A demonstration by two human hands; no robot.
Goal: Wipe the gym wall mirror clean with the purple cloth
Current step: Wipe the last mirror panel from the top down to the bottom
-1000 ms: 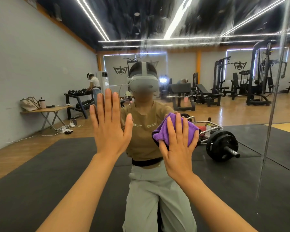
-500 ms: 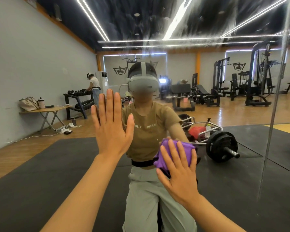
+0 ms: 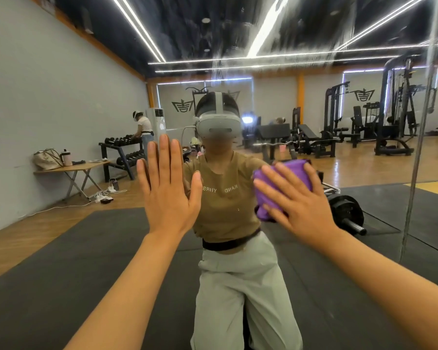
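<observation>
**Both palms on the gym mirror, purple cloth under the right one**

Head view: the mirror [image 3: 314, 59] fills nearly the whole picture, and its upper part carries pale vertical streaks and smears across the reflected dark ceiling and light strips. A vertical seam [image 3: 415, 173] runs down the glass on the right. The left hand [image 3: 168, 190] lies flat on the glass, fingers straight and pointing up, holding nothing. The right hand [image 3: 297, 205] is spread, fingers straight and angled up to the left, pressing the purple cloth [image 3: 276, 183] against the glass – the bunched cloth shows above and to the left of the fingers, at about chest height of the reflected person.

Reflected in the glass is the room: a grey wall on the left, a wooden floor with black mats [image 3: 61, 274], a folding table [image 3: 74, 169] bearing a bag and a bottle, and a dumbbell rack [image 3: 122, 150] where a second person stands. Weight machines [image 3: 395, 117] and benches stand at the far right – a barbell plate [image 3: 347, 210] lies on the mat just beyond the right hand
</observation>
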